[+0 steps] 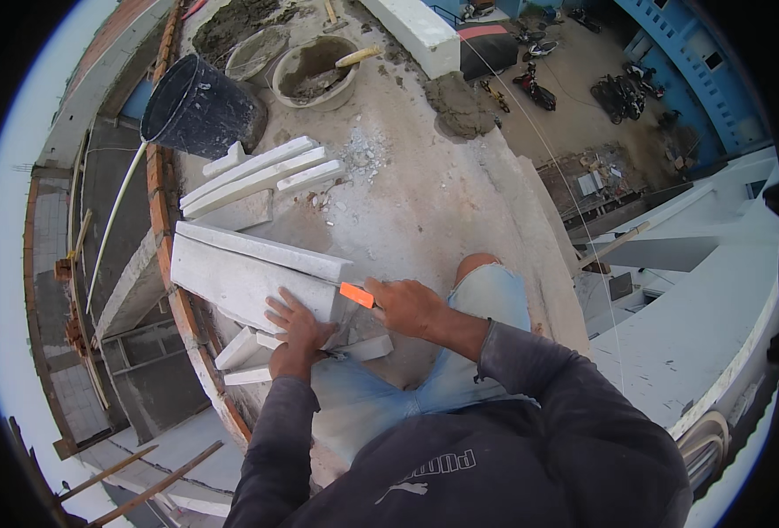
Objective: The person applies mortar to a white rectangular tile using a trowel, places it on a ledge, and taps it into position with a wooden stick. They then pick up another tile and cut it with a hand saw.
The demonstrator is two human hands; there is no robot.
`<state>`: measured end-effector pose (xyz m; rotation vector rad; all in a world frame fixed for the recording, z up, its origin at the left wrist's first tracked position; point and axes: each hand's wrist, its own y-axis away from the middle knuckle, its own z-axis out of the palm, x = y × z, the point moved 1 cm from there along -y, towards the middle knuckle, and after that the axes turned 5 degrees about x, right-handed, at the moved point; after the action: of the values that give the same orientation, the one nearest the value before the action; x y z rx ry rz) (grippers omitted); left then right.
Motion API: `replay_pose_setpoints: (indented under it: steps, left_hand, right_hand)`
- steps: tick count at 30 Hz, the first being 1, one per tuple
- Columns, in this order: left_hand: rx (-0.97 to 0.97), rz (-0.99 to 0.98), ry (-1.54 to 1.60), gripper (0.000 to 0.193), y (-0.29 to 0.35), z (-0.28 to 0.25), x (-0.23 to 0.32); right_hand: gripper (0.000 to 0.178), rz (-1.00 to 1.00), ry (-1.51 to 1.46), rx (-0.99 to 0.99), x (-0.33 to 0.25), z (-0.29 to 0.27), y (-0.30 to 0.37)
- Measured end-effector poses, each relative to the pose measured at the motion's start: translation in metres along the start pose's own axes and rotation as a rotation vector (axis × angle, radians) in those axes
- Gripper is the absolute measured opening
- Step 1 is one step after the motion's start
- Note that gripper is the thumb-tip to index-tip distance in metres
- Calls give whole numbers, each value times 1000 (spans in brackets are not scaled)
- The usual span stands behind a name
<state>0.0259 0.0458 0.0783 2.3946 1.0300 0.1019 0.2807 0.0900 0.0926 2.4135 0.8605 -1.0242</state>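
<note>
A white lightweight concrete block [231,280] lies in front of me, with a long slit separating a thin strip [262,250] along its far side. My right hand [404,308] is wrapped round the orange handle of a hand saw [357,295]. Its thin blade enters the slit at the block's right end, so most of the blade is hidden. Spread flat, the fingers of my left hand [300,328] press on the block's near right part. Smaller white offcuts [242,349] lie beside and under the block, close to my left wrist.
Several cut white strips [262,180] lie beyond the block, near a black bucket [203,107]. A mortar basin [315,75] with a wooden-handled tool stands farther off. Brick edging [171,255] borders a drop at left. On the right, the ledge [543,238] drops to a yard with motorbikes.
</note>
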Motion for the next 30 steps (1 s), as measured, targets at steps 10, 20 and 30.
replay_pose_setpoints:
  steps: [10, 20, 30]
  left_hand:
    - [-36, -22, -2, 160, -15, 15, -8]
    - [-63, -8, -8, 162, -20, -2, -6]
    - [-31, -23, 3, 163, -23, -1, -3]
  right_hand:
    - [34, 17, 106, -1, 31, -119, 135]
    - [27, 63, -31, 7, 29, -60, 83]
    - [26, 2, -46, 20, 46, 10, -20]
